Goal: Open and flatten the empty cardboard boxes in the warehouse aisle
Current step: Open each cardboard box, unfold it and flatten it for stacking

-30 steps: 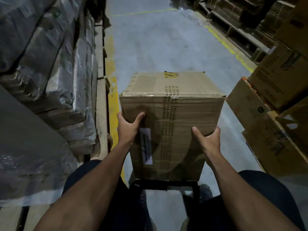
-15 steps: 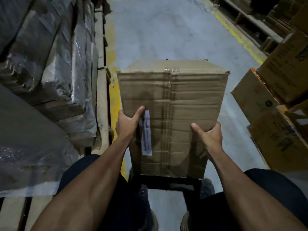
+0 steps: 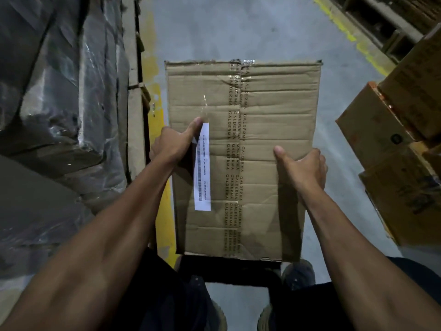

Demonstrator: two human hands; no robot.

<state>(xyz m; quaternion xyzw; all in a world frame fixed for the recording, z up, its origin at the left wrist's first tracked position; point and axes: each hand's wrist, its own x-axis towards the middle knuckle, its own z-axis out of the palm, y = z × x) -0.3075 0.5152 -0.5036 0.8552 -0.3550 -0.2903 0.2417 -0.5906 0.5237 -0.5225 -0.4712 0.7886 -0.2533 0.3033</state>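
Tipped further toward the camera, box (image 3: 243, 151) runs lengthwise away.

Head-worn view, steeply downward, close

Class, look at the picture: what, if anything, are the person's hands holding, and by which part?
Both hands hold the cardboard box by its side edges: left hand on the left edge, right hand on the right, thumbs on the facing panel.

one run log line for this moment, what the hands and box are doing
left hand: grips box left side | right hand: grips box right side | cardboard box: taped face toward camera, seam still sealed | white label: beside left thumb
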